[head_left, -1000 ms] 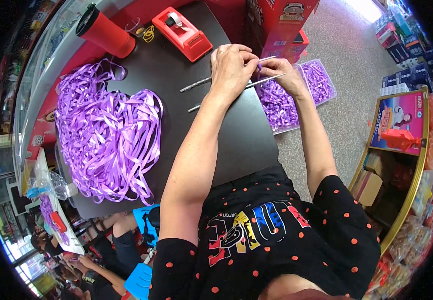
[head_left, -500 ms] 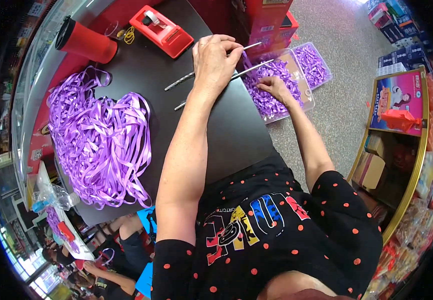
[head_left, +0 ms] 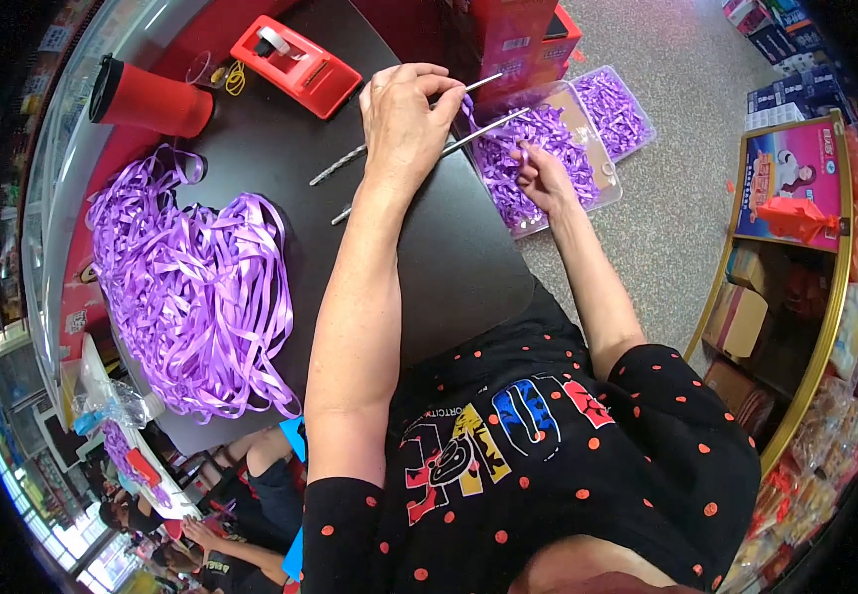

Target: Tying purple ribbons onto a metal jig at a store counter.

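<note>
Left hand (head_left: 404, 124) gripping two metal rods (head_left: 419, 139) over the black bench (head_left: 449, 267), right hand (head_left: 545, 176) pinching purple ribbon pieces (head_left: 508, 173) in a clear tray (head_left: 602, 183) beside it, ribbon heap (head_left: 191, 287) far left, red tape dispenser (head_left: 295, 64) beyond.

Left arm bare from the sleeve down, running up from the lower edge, nearly straight, forearm long in my view. Left hand (head_left: 404, 119) seen from the back, knuckles up, fingers curled in, thumb and forefinger pinched toward the right side. Wrist level, slightly bent inward.

Right arm bare too, upper arm out from the shoulder, elbow bent, forearm angling up and leftward. Right hand (head_left: 546, 176) lower and to the right of the left, well apart from it by a clear gap. Fingers curled loosely, fingertips pointing left. I cannot tell how tight the pinch is.
</note>
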{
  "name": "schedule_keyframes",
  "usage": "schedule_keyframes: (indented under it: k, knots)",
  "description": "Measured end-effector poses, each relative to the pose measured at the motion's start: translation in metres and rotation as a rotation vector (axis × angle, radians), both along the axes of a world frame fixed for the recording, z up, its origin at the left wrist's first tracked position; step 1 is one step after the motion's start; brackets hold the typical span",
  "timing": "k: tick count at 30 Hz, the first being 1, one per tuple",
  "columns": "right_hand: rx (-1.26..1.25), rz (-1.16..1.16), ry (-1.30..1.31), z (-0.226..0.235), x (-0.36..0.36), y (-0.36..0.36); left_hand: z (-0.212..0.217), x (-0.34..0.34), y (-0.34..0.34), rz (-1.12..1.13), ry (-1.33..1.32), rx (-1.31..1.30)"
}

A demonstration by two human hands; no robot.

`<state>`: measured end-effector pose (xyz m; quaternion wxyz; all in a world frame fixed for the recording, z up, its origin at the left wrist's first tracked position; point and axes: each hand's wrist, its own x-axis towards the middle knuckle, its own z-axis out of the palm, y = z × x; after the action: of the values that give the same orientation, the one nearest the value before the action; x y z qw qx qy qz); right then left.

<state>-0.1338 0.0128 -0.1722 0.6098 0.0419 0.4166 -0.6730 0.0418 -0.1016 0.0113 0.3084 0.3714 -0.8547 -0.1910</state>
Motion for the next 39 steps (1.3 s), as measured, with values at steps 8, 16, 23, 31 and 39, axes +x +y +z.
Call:
schedule_keyframes:
  k: [8,16,23,31,39]
  knots:
    - [0.276,0.238,1.251,-0.069,-0.019,-0.008,0.001,-0.005,0.001,-0.014,0.007,-0.012]
    - [0.290,0.367,1.311,-0.082,0.004,0.000,-0.004,-0.003,-0.001,-0.008,0.049,-0.010]
    - [0.089,0.390,1.286,-0.081,0.016,0.028,0.000,-0.002,-0.001,-0.008,-0.009,-0.027]
    - [-0.181,0.478,1.421,-0.072,0.015,0.082,0.001,-0.001,0.000,0.000,-0.006,-0.018]
    - [-0.197,0.460,1.642,-0.027,0.016,0.149,-0.003,-0.003,-0.001,0.020,-0.010,-0.052]
